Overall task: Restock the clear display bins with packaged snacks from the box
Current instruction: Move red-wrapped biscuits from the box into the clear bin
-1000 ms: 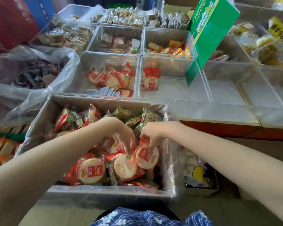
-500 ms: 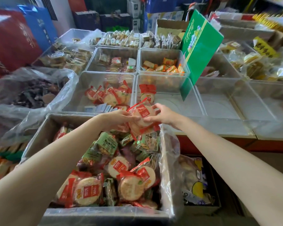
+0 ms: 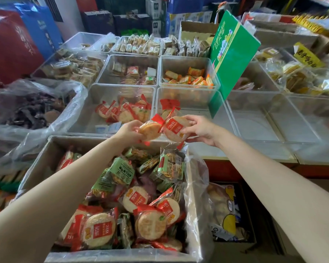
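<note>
Nearest: box (image 3: pixel 46 164), lined with plastic, lying full of red and green snack packs. Above its far edge: left hand (image 3: pixel 128 132) pinching one round cracker pack (image 3: pixel 150 130); right hand (image 3: pixel 199 130) gripping a second pack (image 3: pixel 176 129), the two packs touching. Step in hand: carrying packs toward the bins. Beyond: left bin (image 3: pixel 87 111) holding matching red packs; right bin (image 3: pixel 222 112) holding a single pack. Next, likely: reaching over the near rim, releasing both packs inside.
</note>
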Demonstrator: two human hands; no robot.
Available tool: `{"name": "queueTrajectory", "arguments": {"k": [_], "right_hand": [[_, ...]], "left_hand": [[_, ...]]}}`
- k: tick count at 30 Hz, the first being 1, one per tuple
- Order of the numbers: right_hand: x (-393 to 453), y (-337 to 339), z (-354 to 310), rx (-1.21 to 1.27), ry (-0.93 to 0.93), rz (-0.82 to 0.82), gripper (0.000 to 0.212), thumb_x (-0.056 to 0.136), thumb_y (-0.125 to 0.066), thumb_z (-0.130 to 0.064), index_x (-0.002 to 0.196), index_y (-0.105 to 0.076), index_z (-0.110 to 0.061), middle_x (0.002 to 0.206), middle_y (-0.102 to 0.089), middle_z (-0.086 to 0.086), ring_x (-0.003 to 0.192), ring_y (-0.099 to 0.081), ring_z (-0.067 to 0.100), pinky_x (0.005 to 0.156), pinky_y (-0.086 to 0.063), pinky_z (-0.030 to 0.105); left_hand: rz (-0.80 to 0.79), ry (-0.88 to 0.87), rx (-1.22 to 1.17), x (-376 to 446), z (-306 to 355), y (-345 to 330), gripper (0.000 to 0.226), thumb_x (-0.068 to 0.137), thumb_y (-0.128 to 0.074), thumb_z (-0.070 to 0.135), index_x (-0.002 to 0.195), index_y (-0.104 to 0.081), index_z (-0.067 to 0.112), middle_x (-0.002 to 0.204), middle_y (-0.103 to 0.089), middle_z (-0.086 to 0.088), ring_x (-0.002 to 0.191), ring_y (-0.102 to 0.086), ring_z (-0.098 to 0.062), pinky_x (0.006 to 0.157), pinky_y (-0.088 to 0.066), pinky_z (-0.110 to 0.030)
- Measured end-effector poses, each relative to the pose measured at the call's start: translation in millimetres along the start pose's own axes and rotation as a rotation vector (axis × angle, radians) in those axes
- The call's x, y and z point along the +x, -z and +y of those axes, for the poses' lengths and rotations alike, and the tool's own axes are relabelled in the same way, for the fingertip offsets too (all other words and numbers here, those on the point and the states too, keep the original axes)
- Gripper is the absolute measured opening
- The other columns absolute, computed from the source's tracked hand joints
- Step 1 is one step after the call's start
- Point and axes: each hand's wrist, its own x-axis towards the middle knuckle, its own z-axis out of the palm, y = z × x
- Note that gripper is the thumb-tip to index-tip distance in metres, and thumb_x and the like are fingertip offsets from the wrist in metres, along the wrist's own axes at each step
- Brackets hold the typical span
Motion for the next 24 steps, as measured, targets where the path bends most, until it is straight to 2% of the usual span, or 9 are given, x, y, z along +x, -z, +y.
{"name": "queueTrajectory", "arguments": {"k": [2,6,9,11,13,15,19,21,24], "right_hand": [[0.1,1.7,-4.1,0.083,-0.011,0.036,0.042,0.084,-0.058,0.006,0.118,-0.049,-0.016,0.093,-0.057,0.004,0.074,-0.058,0.016,0.056,-0.051,0.026],[5.9,15.6,-3.1,0.369,-0.011,0.183,0.040,0.082,-0.061,0.004,0.116,-0.044,-0.009,0.087,-0.059,0.009,0.063,-0.060,0.014,0.044,-0.049,0.019],[13.1,15.6,0.3,0.575,-0.031,0.205,0.024,0.083,-0.063,0.002,0.105,-0.054,-0.001,0.073,-0.067,0.008,0.063,-0.063,0.013,0.056,-0.052,0.018],[16.2,8.4,1.6,0.721,-0.054,0.193,0.006,0.086,-0.061,0.000,0.090,-0.057,-0.001,0.072,-0.066,0.009,0.063,-0.062,0.014,0.060,-0.052,0.018],[17.6,1.7,2.3,0.812,-0.069,0.174,0.004,0.087,-0.059,-0.002,0.087,-0.056,-0.004,0.080,-0.062,0.010,0.068,-0.059,0.014,0.056,-0.051,0.018],[18.0,-1.1,3.4,0.750,-0.091,0.108,0.010,0.087,-0.061,-0.010,0.094,-0.054,-0.008,0.088,-0.059,0.010,0.075,-0.055,0.015,0.054,-0.048,0.019],[20.6,-1.6,-0.1,0.727,-0.155,-0.064,0.032,0.088,-0.055,-0.018,0.118,-0.048,-0.010,0.100,-0.056,0.013,0.085,-0.057,0.023,0.068,-0.049,0.032],[25.6,-3.9,-5.7,0.735,-0.136,-0.064,0.024,0.090,-0.048,-0.016,0.113,-0.048,-0.011,0.095,-0.059,0.012,0.081,-0.058,0.023,0.062,-0.049,0.030],[30.9,-8.2,-7.2,0.470,-0.154,0.126,0.005,0.088,-0.052,-0.015,0.093,-0.052,-0.014,0.086,-0.060,0.010,0.071,-0.058,0.020,0.062,-0.049,0.030]], "left_hand": [[0.183,-0.109,0.056,5.4,0.2,0.3,0.023,0.078,-0.068,-0.003,0.084,-0.055,0.015,0.108,-0.060,-0.014,0.093,-0.059,-0.025,0.079,-0.048,-0.033],[0.451,-0.319,0.300,1.7,-4.6,6.2,0.032,0.079,-0.053,-0.016,0.100,-0.064,0.006,0.130,-0.042,-0.020,0.121,-0.043,-0.031,0.097,-0.038,-0.024],[0.413,-0.573,0.513,-3.3,-6.2,-0.1,0.035,0.077,-0.056,-0.018,0.102,-0.065,0.005,0.134,-0.041,-0.024,0.112,-0.052,-0.041,0.092,-0.049,-0.043],[0.359,-0.636,0.561,-1.7,-3.2,-9.9,0.034,0.076,-0.059,-0.017,0.104,-0.063,0.003,0.135,-0.041,-0.025,0.106,-0.056,-0.045,0.086,-0.052,-0.047],[0.369,-0.640,0.540,0.3,2.2,-20.2,0.035,0.077,-0.058,-0.016,0.106,-0.060,0.003,0.136,-0.040,-0.023,0.102,-0.058,-0.046,0.082,-0.054,-0.050],[0.417,-0.635,0.503,1.7,7.7,-27.6,0.037,0.078,-0.055,-0.016,0.110,-0.057,0.002,0.134,-0.040,-0.023,0.102,-0.057,-0.045,0.082,-0.052,-0.051],[0.393,-0.705,0.451,9.4,18.8,-42.7,0.041,0.077,-0.058,-0.013,0.116,-0.047,-0.008,0.133,-0.039,-0.026,0.108,-0.054,-0.041,0.088,-0.050,-0.044],[0.286,-0.730,0.494,11.6,18.0,-48.9,0.044,0.078,-0.061,-0.009,0.118,-0.043,-0.011,0.135,-0.038,-0.026,0.109,-0.054,-0.039,0.087,-0.052,-0.043],[0.126,-0.726,0.590,8.6,0.4,-38.9,0.045,0.082,-0.061,0.009,0.120,-0.042,-0.006,0.135,-0.040,-0.020,0.096,-0.062,-0.033,0.073,-0.057,-0.043]]}}
